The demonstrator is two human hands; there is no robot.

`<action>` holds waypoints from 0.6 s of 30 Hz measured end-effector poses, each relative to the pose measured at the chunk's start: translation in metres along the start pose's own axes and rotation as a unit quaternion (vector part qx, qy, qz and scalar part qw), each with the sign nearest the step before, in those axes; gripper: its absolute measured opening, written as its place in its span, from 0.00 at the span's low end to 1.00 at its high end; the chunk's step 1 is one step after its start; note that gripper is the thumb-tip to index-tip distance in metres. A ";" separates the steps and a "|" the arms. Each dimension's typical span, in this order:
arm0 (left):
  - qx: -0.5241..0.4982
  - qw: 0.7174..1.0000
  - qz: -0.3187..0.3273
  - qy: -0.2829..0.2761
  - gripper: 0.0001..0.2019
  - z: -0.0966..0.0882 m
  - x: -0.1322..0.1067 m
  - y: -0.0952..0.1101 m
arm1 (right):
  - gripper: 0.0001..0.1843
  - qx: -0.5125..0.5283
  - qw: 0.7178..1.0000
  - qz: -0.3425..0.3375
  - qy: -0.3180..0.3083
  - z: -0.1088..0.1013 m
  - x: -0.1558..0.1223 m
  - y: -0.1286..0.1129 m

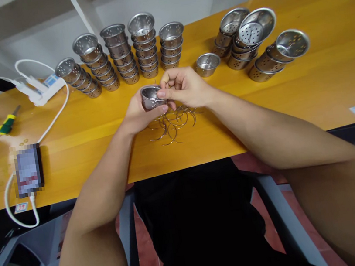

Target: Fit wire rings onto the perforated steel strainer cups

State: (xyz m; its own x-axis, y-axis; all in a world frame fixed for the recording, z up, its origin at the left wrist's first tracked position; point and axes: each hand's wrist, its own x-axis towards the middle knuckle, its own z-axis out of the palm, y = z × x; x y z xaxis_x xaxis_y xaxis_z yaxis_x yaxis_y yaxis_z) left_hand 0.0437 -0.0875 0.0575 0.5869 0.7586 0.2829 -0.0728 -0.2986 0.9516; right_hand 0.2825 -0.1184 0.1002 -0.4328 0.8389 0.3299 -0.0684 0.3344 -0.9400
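Observation:
My left hand (pixel 137 114) is wrapped around a small perforated metal cup (pixel 150 97), held just above the yellow table (pixel 290 90). My right hand (pixel 183 87) is closed in a pinch at the cup's rim, fingertips touching it; what it pinches is too small to make out. Right below both hands lies a loose pile of thin curved wire handles (pixel 172 124). A single metal cup (pixel 207 64) stands alone just right of my right hand.
Several stacks of perforated cups (pixel 127 54) stand at the back centre-left, and tilted stacks of more cups (pixel 257 44) lie at the back right. A white power strip (pixel 41 88) with cables, a green-yellow screwdriver (pixel 7 124) and a phone (pixel 28 169) are at the left.

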 end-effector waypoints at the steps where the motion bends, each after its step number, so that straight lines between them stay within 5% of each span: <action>1: 0.000 1.000 0.001 0.000 0.45 -0.001 0.000 -0.001 | 0.47 -0.001 1.000 0.002 -0.003 0.000 0.000 -0.001; 18: -0.008 1.000 0.012 -0.005 0.43 -0.006 -0.001 -0.005 | 0.45 0.010 1.000 0.013 -0.027 -0.004 0.002 0.001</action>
State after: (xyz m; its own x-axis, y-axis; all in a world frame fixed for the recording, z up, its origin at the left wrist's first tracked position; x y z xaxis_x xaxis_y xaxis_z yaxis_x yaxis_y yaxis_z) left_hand 0.0384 -0.0835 0.0532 0.5936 0.7451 0.3042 -0.0998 -0.3069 0.9465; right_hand 0.2850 -0.1149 0.1007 -0.4822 0.8225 0.3017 -0.0755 0.3040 -0.9497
